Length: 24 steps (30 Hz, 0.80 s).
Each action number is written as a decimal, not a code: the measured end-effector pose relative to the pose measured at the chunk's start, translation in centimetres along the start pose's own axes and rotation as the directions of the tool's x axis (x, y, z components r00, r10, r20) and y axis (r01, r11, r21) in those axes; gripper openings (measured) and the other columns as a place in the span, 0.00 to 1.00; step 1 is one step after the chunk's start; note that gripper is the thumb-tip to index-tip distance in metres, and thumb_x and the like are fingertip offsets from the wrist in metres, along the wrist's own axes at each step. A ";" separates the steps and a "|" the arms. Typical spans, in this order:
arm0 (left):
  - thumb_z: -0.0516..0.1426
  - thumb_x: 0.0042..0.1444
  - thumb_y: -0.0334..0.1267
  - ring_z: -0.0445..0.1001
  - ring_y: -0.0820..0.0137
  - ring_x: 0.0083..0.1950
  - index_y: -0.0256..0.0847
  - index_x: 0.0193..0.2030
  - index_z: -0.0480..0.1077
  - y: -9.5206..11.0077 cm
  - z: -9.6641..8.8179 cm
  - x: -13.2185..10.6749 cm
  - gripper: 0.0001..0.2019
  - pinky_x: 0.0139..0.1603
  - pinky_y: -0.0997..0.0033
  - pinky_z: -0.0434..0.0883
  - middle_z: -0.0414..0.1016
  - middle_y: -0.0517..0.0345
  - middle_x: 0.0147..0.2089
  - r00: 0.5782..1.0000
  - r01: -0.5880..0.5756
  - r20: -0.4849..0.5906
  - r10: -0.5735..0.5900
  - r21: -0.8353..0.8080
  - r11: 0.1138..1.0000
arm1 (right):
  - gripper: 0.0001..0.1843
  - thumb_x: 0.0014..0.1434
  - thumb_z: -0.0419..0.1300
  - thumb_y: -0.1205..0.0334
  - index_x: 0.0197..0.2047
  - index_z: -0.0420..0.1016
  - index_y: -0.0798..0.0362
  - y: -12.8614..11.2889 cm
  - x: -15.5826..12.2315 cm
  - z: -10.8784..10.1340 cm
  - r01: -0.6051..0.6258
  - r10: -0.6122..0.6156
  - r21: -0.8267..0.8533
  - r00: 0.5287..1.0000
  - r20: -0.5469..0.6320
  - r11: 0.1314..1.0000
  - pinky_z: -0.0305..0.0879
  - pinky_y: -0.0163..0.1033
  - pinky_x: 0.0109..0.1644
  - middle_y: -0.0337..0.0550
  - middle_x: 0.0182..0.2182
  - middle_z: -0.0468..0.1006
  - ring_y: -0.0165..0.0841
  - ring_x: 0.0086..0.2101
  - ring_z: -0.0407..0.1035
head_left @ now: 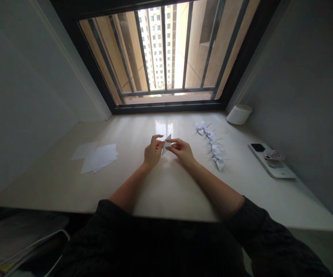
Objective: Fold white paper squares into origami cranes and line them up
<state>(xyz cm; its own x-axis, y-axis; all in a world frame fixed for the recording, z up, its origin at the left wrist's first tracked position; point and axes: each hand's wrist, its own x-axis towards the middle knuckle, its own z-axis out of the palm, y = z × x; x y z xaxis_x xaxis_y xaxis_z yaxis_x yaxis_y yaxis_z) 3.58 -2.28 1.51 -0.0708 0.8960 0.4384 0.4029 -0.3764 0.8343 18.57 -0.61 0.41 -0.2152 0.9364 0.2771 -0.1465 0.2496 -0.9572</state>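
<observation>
A small folded piece of white paper (168, 145), pointed at its top and bottom, is held up between my two hands above the middle of the sill. My left hand (153, 151) pinches its left side, the index finger arched above it. From the right, my right hand (181, 150) grips the same paper between thumb and fingers. To the right lies a row of several folded paper cranes (212, 146). Loose sheets of white paper (99, 158) overlap in a pile on the left.
A white roll (239, 114) rests in the back right corner. Nearer me on the right lies a phone (270, 161) with a round decorated grip on its back. A barred window (166, 92) closes off the back, walls stand on both sides, and the sill's front edge is before my body.
</observation>
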 end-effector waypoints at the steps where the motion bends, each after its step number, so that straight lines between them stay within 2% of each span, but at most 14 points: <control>1: 0.55 0.55 0.42 0.74 0.73 0.30 0.47 0.47 0.68 -0.1 0.1 0.0 0.13 0.32 0.76 0.67 0.76 0.61 0.32 0.999 0.031 0.009 -0.030 -0.046 0.998 | 0.20 0.44 0.67 0.53 0.42 0.75 0.50 0.0 0.0 0.0 -0.006 0.006 0.009 0.999 -0.034 1.000 0.67 0.39 0.36 0.39 0.27 0.77 0.32 0.28 0.71; 5: 0.57 0.52 0.46 0.76 0.70 0.31 0.43 0.45 0.70 -0.9 0.7 0.2 0.15 0.29 0.75 0.69 0.77 0.57 0.31 0.985 0.162 0.096 -0.145 -0.203 0.966 | 0.23 0.41 0.68 0.52 0.42 0.75 0.51 0.2 0.0 0.1 0.007 -0.005 0.012 0.983 -0.184 1.000 0.68 0.40 0.37 0.40 0.27 0.78 0.34 0.29 0.73; 9: 0.58 0.50 0.47 0.77 0.68 0.31 0.41 0.42 0.72 -1.3 1.0 0.4 0.16 0.30 0.73 0.70 0.78 0.54 0.33 0.970 0.234 0.132 -0.203 -0.295 0.927 | 0.22 0.43 0.67 0.52 0.41 0.74 0.49 0.2 0.1 0.1 0.058 -0.066 -0.044 0.979 -0.192 0.997 0.68 0.41 0.41 0.41 0.33 0.78 0.33 0.31 0.72; 13: 0.59 0.50 0.43 0.76 0.70 0.30 0.43 0.41 0.72 -1.1 0.5 0.4 0.12 0.32 0.73 0.70 0.78 0.59 0.30 0.988 0.150 0.064 -0.139 -0.230 0.962 | 0.17 0.44 0.66 0.53 0.39 0.75 0.47 -0.2 0.0 0.0 0.136 -0.155 -0.159 0.981 -0.120 0.978 0.66 0.42 0.46 0.41 0.40 0.76 0.35 0.40 0.70; 18: 0.59 0.50 0.40 0.74 0.72 0.28 0.48 0.42 0.72 -0.5 -0.1 0.3 0.10 0.29 0.75 0.67 0.76 0.63 0.27 0.999 0.045 -0.006 -0.045 -0.047 0.998 | 0.18 0.44 0.67 0.53 0.40 0.77 0.44 -0.6 0.0 -0.3 0.132 -0.135 -0.227 0.991 0.007 0.965 0.63 0.44 0.47 0.40 0.41 0.78 0.38 0.45 0.68; 24: 0.58 0.51 0.43 0.76 0.71 0.30 0.44 0.43 0.71 -0.2 0.1 0.5 0.13 0.31 0.74 0.69 0.76 0.60 0.28 0.996 0.089 0.022 -0.087 -0.180 0.980 | 0.18 0.45 0.66 0.53 0.42 0.78 0.44 -0.3 0.3 -0.5 0.105 -0.114 -0.212 0.993 -0.031 0.972 0.63 0.44 0.46 0.41 0.41 0.79 0.38 0.43 0.70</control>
<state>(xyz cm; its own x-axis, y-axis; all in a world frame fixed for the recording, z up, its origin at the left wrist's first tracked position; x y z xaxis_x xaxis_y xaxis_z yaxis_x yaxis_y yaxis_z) 3.52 -1.72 1.49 -0.0853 0.9303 0.3568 0.2243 -0.3309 0.9166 19.03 -0.32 0.73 -0.1674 0.9090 0.3818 0.0395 0.3931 -0.9186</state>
